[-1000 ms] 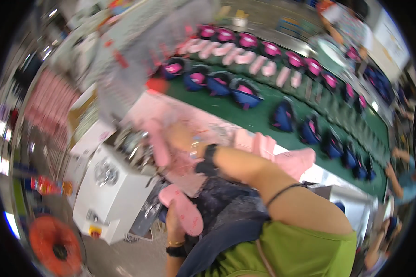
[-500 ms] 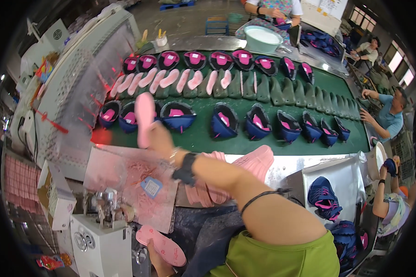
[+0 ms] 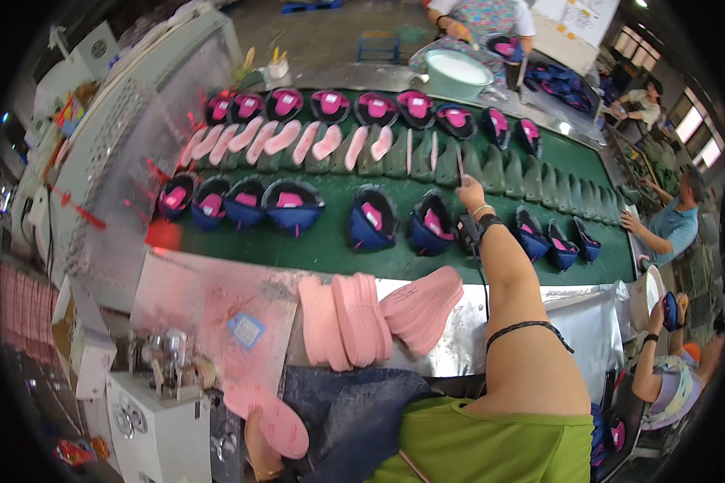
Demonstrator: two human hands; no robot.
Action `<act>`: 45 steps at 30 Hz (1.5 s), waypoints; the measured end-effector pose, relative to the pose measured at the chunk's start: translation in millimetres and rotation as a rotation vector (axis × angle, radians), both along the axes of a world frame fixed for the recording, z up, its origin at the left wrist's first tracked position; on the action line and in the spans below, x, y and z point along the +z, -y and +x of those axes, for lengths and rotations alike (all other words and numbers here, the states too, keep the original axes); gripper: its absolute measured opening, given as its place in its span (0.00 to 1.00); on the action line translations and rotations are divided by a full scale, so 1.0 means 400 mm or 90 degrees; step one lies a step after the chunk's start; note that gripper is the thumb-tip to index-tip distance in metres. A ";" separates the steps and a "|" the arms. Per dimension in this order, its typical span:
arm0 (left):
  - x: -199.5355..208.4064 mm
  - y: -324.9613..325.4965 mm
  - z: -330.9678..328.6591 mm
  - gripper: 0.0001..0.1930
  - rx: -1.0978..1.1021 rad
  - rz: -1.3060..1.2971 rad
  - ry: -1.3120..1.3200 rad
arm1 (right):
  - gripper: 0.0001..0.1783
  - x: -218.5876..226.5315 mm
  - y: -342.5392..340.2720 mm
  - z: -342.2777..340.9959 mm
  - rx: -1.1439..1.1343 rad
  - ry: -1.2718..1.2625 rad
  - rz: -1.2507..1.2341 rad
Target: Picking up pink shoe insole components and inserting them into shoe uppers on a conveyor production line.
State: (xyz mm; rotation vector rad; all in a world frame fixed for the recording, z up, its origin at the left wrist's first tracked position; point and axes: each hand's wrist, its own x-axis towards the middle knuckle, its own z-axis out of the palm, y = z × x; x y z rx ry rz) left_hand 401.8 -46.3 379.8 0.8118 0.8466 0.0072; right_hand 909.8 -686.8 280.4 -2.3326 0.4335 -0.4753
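Note:
My right hand [image 3: 470, 194] reaches out over the green belt, its fingers closed on an insole [image 3: 460, 163] turned edge-on, so it shows only as a thin upright strip. It is beside the green shoe lasts [image 3: 494, 171] in the middle row; whether it touches one I cannot tell. At the lower left, my left hand [image 3: 259, 447] grips a pink insole [image 3: 278, 423] with printed marks, low beside the machine. Several pink insoles [image 3: 304, 142] lie on the lasts to the left. Stacked pink insoles [image 3: 354, 322] rest on the metal table before me.
Navy shoe uppers with pink linings [image 3: 372, 217] line both sides of the lasts. A white machine [image 3: 157, 427] stands at lower left, a perforated housing [image 3: 149, 105] at the belt's left end. A white basin [image 3: 457, 72] sits across. Co-workers are beyond the belt and at right.
My right hand has swung from the left to the right along the belt, carrying the insole to the lasts. My left hand keeps its insole, shifted slightly left. The belt's rows appear further left.

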 end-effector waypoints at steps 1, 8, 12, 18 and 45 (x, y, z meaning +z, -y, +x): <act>-0.017 -0.004 0.007 0.18 -0.025 -0.048 -0.011 | 0.27 0.009 -0.008 0.005 0.054 0.071 0.009; 0.049 -0.003 -0.017 0.19 -0.015 -0.012 -0.014 | 0.12 0.214 -0.867 -0.234 0.557 -0.118 0.422; 0.086 0.028 0.049 0.19 0.070 0.042 0.067 | 0.19 0.128 -1.120 -0.676 0.705 -0.177 0.035; 0.059 -0.029 -0.045 0.20 0.142 0.088 0.066 | 0.20 0.206 -1.380 -0.884 0.926 -0.236 0.290; 0.027 -0.053 -0.218 0.22 0.134 -0.010 -0.005 | 0.27 0.171 -1.792 -0.662 0.770 -0.251 0.131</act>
